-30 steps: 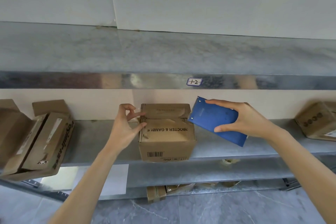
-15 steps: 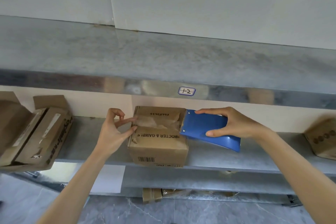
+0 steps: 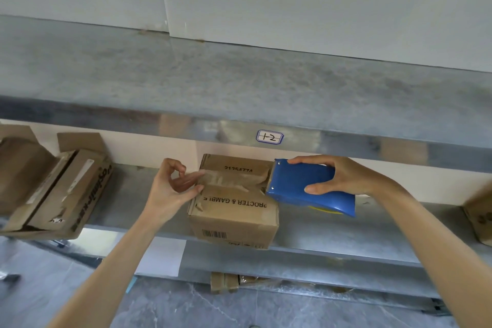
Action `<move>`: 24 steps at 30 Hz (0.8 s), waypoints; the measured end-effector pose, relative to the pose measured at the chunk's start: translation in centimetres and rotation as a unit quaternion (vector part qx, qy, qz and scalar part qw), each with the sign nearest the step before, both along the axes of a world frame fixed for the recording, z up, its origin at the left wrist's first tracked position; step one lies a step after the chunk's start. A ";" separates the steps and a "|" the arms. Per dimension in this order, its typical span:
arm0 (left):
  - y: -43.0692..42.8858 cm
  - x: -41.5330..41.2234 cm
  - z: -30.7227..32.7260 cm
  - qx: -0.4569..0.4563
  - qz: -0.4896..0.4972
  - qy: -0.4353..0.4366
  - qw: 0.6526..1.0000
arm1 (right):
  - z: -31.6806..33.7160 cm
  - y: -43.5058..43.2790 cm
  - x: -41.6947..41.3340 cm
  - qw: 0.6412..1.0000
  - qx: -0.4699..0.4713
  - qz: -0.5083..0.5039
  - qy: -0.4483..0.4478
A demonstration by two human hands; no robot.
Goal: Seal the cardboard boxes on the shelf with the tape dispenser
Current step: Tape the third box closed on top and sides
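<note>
- Your left hand (image 3: 173, 190) pinches the left end of the wrinkled brown tape strip (image 3: 231, 181) at the left edge of the small brown cardboard box (image 3: 234, 210).
- Box sits mid-span at the front of the grey metal shelf (image 3: 332, 231).
- Your right hand (image 3: 346, 176) grips the blue plastic tape dispenser (image 3: 300, 186), its toothed blade at the box's top right edge.
- Step: strip spans the flaps. Next, probably tilt the blade, cut, smooth the wrinkles.
- Opened cardboard carton (image 3: 53, 189) lies left, well apart.
- Upper shelf lip with white "1-2" label (image 3: 269, 137) hangs close above; headroom looks tight.
</note>
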State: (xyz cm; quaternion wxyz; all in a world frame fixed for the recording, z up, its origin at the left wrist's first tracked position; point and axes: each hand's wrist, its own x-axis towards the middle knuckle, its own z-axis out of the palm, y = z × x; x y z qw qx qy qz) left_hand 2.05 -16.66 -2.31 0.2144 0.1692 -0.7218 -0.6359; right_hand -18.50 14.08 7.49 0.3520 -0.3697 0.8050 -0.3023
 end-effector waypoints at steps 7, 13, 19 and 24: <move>0.0 0.0 0.3 -0.001 -0.001 -0.008 1.000 | 0.0 -0.3 -0.8 0.998 0.033 0.008 -0.047; -0.2 0.1 0.4 0.021 0.005 -0.022 1.000 | -0.1 -0.4 -0.9 0.996 0.036 0.015 -0.075; 0.2 0.5 1.8 -0.017 0.019 -0.023 0.999 | 0.1 -0.5 -0.9 0.994 0.040 0.018 -0.096; -0.8 0.0 1.3 0.062 0.087 -0.054 0.993 | 0.2 -0.6 -0.9 0.993 0.048 0.013 -0.104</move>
